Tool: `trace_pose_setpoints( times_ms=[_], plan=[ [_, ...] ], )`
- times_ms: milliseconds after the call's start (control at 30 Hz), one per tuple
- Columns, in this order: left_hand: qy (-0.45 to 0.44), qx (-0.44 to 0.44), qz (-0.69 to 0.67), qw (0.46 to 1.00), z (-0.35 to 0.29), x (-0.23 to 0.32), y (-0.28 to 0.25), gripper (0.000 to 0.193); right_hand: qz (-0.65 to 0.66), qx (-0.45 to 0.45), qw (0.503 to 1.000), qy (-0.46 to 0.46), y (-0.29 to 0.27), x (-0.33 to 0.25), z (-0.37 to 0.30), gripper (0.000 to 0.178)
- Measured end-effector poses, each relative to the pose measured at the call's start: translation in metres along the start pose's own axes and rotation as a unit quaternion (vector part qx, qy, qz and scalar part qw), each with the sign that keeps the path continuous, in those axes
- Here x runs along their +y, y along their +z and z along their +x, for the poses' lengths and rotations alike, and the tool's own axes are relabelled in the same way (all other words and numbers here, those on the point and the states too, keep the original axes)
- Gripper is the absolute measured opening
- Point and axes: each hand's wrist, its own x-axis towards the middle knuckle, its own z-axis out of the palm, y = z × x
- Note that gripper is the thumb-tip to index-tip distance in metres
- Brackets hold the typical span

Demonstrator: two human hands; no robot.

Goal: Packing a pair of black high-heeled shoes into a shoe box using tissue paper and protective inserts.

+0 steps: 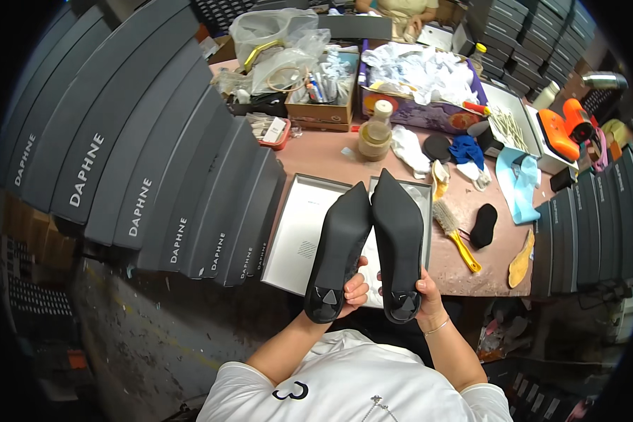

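Note:
A pair of black pointed shoes is held up side by side, soles toward me, toes pointing away. My left hand (355, 290) is closed round the heel part of the left shoe (342, 235). The right shoe (399, 232) is gripped near its heel by my right hand (429, 295). Shiny black heel tips show at the near ends. Behind the shoes lies an open shoebox (299, 235) with a white inside and grey rim, partly hidden by them. Some of my fingers are hidden behind the shoes.
Tall stacks of dark grey shoeboxes (141, 169) rise at left, more boxes (587, 232) at right. On the table (316, 151) are a yellow-handled brush (457, 239), a bottle (376, 133), a black pad (483, 226) and a carton of white paper (422, 77). Another person (401, 14) sits beyond.

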Motion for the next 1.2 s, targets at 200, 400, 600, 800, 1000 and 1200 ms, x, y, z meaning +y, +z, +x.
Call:
trace_pose_setpoints(
  times_ms=[200,400,600,800,1000,1200],
  plan=[
    [0.028,0.352,0.700,0.621,-0.045,0.119,0.049,0.047,-0.305,-0.063,0.950,-0.002,0.047,-0.012,0.059,0.073],
    [0.012,0.346,0.935,0.083,-0.056,0.126,0.067,0.053,-0.840,0.024,0.525,-0.134,0.013,-0.010,0.067,0.078],
    [0.091,0.217,0.904,0.356,0.005,0.042,0.076,0.042,-0.853,0.018,0.518,-0.063,-0.056,0.001,0.048,0.040],
    [-0.095,0.058,0.957,0.269,0.048,0.010,0.039,0.058,-0.735,0.249,0.545,-0.318,-0.018,-0.141,0.009,0.034],
    [-0.211,0.021,0.965,0.151,0.105,0.013,-0.038,0.042,-0.759,0.197,0.560,-0.265,-0.013,-0.125,-0.009,0.031],
    [-0.081,0.146,0.734,0.658,0.139,0.008,0.028,0.021,-0.684,0.095,0.658,-0.300,-0.005,-0.090,0.010,0.048]
  ],
)
